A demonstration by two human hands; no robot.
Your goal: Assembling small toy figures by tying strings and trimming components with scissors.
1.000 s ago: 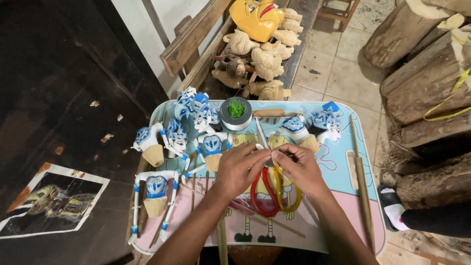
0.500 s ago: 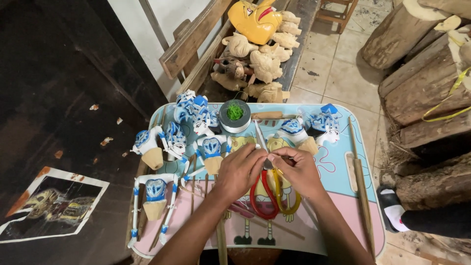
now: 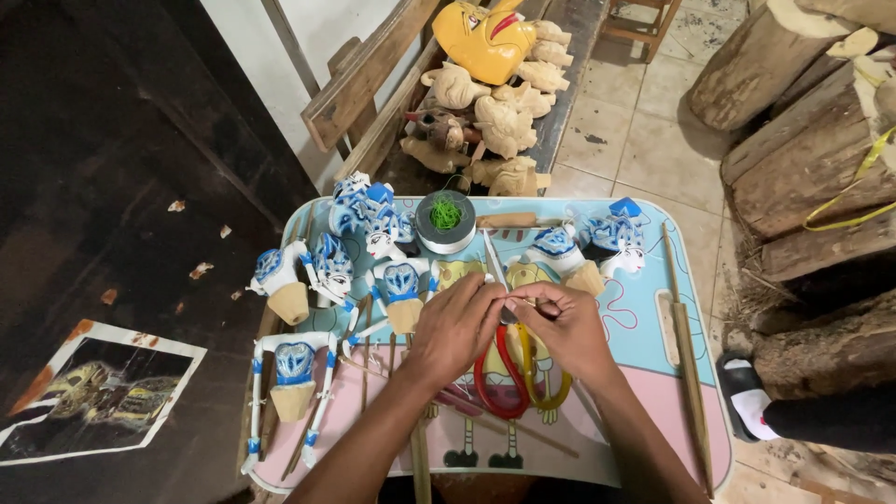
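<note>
Pinching something small, both hands [image 3: 509,327], cartoon-printed tray table [image 3: 653,411], tiled floor [image 3: 635,140], logs [image 3: 803,140]

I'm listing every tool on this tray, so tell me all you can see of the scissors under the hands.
The scissors lie flat on the pastel tray, one handle loop red, the other yellow, both plastic-looking. Thin metal blades point away from the person, toward the round tin. The left hand and right hand meet over the pivot and hide it, so whether either hand touches the scissors is unclear. The blades look nearly closed.
</note>
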